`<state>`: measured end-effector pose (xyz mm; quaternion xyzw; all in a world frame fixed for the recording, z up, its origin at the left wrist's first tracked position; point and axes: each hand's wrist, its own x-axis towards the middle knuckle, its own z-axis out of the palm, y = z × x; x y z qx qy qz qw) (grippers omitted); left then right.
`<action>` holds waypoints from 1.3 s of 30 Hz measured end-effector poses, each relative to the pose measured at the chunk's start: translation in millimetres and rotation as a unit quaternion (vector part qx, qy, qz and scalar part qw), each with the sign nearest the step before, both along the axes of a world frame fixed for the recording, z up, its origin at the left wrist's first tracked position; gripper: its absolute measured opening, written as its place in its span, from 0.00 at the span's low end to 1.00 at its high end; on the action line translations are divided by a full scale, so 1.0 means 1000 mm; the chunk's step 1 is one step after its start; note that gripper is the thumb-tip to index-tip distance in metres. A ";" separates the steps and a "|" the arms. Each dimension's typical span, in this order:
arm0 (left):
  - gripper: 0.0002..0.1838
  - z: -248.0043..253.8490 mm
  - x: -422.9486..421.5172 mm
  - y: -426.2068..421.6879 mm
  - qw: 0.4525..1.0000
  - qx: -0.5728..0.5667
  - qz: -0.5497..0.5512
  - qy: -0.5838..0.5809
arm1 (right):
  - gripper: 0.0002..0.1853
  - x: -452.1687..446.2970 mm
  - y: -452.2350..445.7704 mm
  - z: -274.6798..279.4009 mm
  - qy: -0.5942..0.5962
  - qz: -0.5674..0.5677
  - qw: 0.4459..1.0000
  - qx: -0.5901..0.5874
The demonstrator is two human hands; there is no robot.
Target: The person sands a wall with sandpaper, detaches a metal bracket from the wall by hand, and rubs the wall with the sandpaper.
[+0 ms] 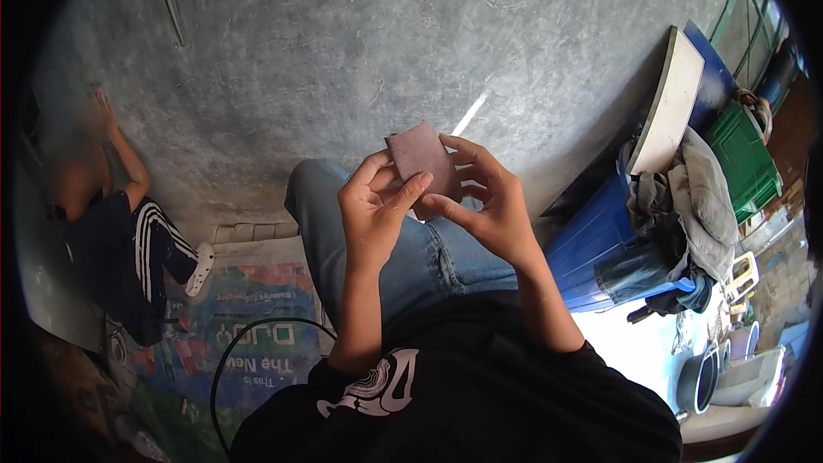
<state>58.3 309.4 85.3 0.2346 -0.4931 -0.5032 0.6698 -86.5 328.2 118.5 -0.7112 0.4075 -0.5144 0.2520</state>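
Note:
A small brownish-pink piece of what looks like folded sandpaper [423,159] is held up in front of my jeans and the grey wall. My left hand [381,204] grips its left and lower side, with the thumb lying across its face. On the right side, my right hand [487,199] holds it between the thumb near the lower edge and fingers near the top corner and behind. Parts of the fingers behind the piece are hidden.
Another person [116,223] crouches at the left, one hand on the grey wall [343,60]. A printed tarpaulin [257,317] and black cable lie below. A blue bin [583,249] with clothes, a board [670,103] and a green crate [739,159] stand right.

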 end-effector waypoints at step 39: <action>0.15 -0.018 0.032 -0.018 0.993 -0.091 -0.072 -0.017 | 0.11 0.019 -0.007 -0.012 -0.045 0.032 0.998 0.020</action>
